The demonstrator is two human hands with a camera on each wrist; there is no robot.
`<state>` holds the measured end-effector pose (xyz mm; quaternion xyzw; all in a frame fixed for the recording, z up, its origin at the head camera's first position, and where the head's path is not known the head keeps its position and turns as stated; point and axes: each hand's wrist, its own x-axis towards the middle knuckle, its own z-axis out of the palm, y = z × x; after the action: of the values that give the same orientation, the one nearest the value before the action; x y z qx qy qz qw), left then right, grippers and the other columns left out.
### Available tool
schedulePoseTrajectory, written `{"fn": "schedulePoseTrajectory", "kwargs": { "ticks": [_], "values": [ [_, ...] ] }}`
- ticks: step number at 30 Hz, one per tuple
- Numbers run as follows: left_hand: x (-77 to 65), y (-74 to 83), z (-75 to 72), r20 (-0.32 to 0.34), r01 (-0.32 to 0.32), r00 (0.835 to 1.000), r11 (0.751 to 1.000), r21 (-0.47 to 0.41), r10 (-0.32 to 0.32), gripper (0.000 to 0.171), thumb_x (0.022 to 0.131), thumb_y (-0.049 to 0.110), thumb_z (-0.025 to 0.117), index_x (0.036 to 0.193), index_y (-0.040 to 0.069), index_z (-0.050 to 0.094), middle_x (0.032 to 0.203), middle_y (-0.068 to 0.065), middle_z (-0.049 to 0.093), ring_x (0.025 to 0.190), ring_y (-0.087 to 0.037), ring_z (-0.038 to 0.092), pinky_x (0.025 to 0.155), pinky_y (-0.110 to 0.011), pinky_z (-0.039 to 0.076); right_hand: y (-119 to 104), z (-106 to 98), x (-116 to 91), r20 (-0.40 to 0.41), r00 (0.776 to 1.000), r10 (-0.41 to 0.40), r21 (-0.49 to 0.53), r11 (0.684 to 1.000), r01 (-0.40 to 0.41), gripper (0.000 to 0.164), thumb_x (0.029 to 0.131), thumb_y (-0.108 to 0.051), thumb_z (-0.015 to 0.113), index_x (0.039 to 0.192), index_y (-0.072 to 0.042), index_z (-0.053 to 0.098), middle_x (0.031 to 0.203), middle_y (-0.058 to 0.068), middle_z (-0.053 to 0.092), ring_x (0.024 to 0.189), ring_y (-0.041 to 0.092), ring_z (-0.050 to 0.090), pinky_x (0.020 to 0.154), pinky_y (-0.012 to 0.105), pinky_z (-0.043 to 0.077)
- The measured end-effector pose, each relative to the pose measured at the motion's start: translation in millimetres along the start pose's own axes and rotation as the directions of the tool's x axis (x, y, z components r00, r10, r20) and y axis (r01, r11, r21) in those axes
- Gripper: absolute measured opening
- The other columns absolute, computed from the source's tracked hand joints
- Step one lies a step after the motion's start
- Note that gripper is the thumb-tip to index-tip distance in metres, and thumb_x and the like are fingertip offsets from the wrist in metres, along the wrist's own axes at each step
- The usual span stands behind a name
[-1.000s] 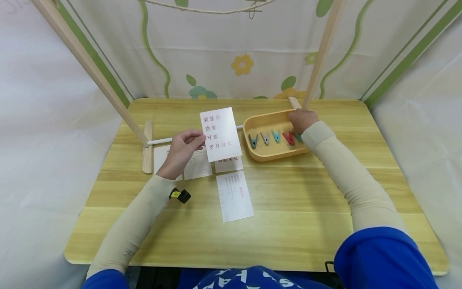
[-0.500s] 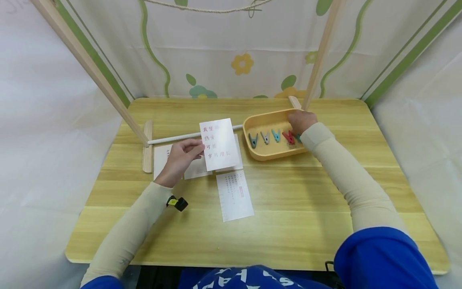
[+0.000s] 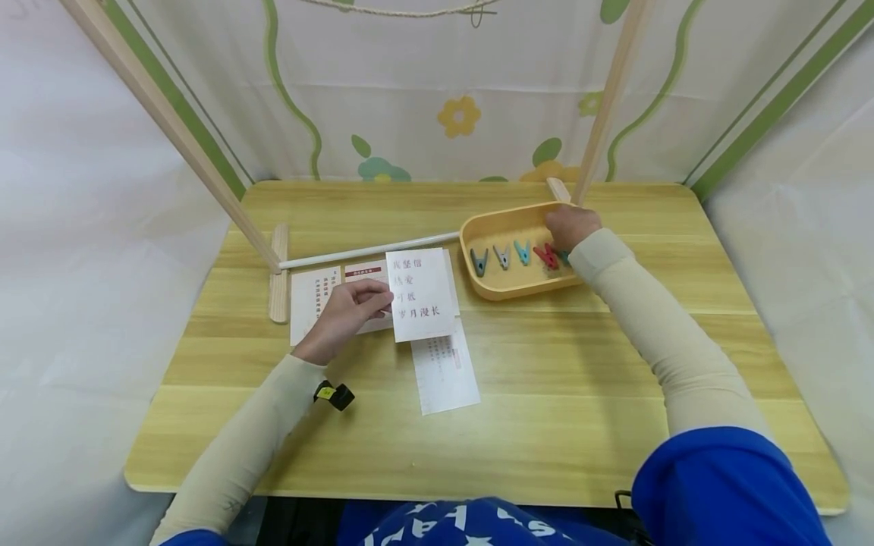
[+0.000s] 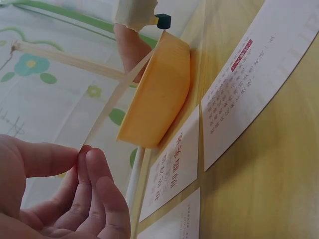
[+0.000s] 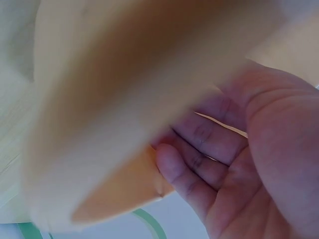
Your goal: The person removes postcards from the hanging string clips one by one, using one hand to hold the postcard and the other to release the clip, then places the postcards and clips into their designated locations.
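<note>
My left hand [image 3: 344,318] pinches the left edge of a white card [image 3: 423,296] printed with red Chinese characters, held above other cards. In the left wrist view this card [image 4: 112,102] shows as a thin strip, with thumb and fingertips meeting at its edge. My right hand [image 3: 573,226] reaches into the right end of a yellow tray [image 3: 505,290]. Its fingertips are hidden behind the blurred rim in the right wrist view, so what they hold cannot be told. Several clothespins lie along the tray: dark green, grey, blue [image 3: 522,252], red [image 3: 546,256] and a partly hidden teal one.
Other printed cards lie under and around the left hand, including a left card [image 3: 314,303] and a front card [image 3: 447,379]. A white rod [image 3: 369,252] runs behind them between wooden posts [image 3: 171,140] with flat feet [image 3: 278,303]. A rope [image 3: 410,12] hangs above.
My left hand has lowered the card toward me, so it now overlaps the front card's top and uncovers more of the rod. The right hand has stayed in place at the tray.
</note>
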<state>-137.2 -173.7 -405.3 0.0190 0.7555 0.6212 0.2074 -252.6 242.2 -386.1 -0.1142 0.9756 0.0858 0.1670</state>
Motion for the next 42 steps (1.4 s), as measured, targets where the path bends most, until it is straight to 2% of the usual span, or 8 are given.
{"fn": "schedulePoseTrajectory", "kwargs": {
  "ticks": [11,14,19,22,29,33,39,42],
  "values": [
    [-1.6,-7.5,6.5,0.067,0.024,0.998,0.997,-0.079,-0.019,0.029,0.105,0.009,0.065,0.128,-0.008,0.063,0.102,0.002,0.076,0.094,-0.010,0.073,0.096,-0.032,0.064,5,-5,-3,0.023,1.000,-0.015,0.082,0.997,0.013,0.025,0.098,-0.016,0.076,0.106,0.008,0.071,0.097,0.024,0.075,0.074,0.026,0.064,0.071,0.050,0.063],
    [-1.7,-7.9,7.3,0.081,0.033,0.996,0.998,-0.061,-0.028,0.028,0.106,0.009,0.064,0.128,-0.007,0.063,0.103,0.001,0.076,0.096,-0.011,0.074,0.099,-0.034,0.063,6,-10,-7,0.023,0.999,-0.025,0.087,0.996,0.023,0.024,0.099,-0.017,0.075,0.103,0.006,0.072,0.095,0.023,0.075,0.075,0.026,0.066,0.071,0.048,0.063],
    [-0.8,-10.7,8.7,0.103,0.026,0.994,1.000,0.008,-0.026,0.023,0.105,0.011,0.066,0.123,-0.004,0.067,0.104,-0.003,0.078,0.104,-0.023,0.075,0.103,-0.043,0.061,6,-24,-18,0.003,0.998,-0.066,0.102,0.993,0.065,0.023,0.102,-0.020,0.071,0.098,0.003,0.073,0.089,0.017,0.074,0.072,0.023,0.063,0.068,0.043,0.060],
    [-0.8,-12.2,10.3,0.114,0.018,0.993,0.999,0.049,-0.024,0.022,0.104,0.013,0.068,0.120,-0.002,0.069,0.105,-0.004,0.080,0.104,-0.022,0.075,0.101,-0.041,0.062,6,-30,-22,-0.018,0.996,-0.088,0.135,0.987,0.090,0.025,0.103,-0.023,0.068,0.098,0.002,0.073,0.087,0.014,0.072,0.070,0.021,0.058,0.065,0.038,0.054],
    [-2.2,-10.4,17.4,0.134,0.055,0.989,0.994,0.094,-0.068,0.023,0.104,0.014,0.068,0.121,-0.001,0.070,0.111,-0.009,0.081,0.098,-0.011,0.075,0.100,-0.035,0.062,1,-41,-30,-0.048,0.991,-0.122,0.179,0.975,0.129,0.032,0.106,-0.029,0.064,0.109,0.002,0.070,0.096,0.018,0.071,0.074,0.024,0.058,0.069,0.040,0.052],
    [-1.4,-11.2,21.9,0.133,0.060,0.988,0.992,0.114,-0.075,0.022,0.103,0.014,0.069,0.120,-0.001,0.071,0.108,-0.009,0.081,0.097,-0.014,0.075,0.096,-0.033,0.063,-4,-44,-35,-0.060,0.989,-0.138,0.173,0.974,0.146,0.036,0.107,-0.032,0.063,0.116,0.002,0.068,0.104,0.019,0.073,0.079,0.025,0.062,0.073,0.043,0.055],
    [-1.7,-9.5,30.6,0.141,0.047,0.988,0.992,0.121,-0.064,0.019,0.102,0.012,0.070,0.117,-0.001,0.072,0.100,-0.009,0.082,0.101,-0.025,0.078,0.095,-0.038,0.063,-12,-44,-42,-0.100,0.981,-0.164,0.172,0.969,0.179,0.036,0.106,-0.032,0.066,0.116,0.002,0.069,0.105,0.018,0.074,0.077,0.026,0.065,0.075,0.044,0.057],
    [-2.1,-8.4,36.4,0.161,0.043,0.985,0.991,0.130,-0.064,0.018,0.101,0.012,0.071,0.115,0.000,0.072,0.098,-0.008,0.082,0.099,-0.025,0.078,0.094,-0.037,0.062,-14,-43,-45,-0.099,0.978,-0.181,0.177,0.964,0.197,0.040,0.106,-0.032,0.066,0.124,0.003,0.068,0.120,0.022,0.074,0.093,0.032,0.072,0.085,0.050,0.061]
  ]
}}
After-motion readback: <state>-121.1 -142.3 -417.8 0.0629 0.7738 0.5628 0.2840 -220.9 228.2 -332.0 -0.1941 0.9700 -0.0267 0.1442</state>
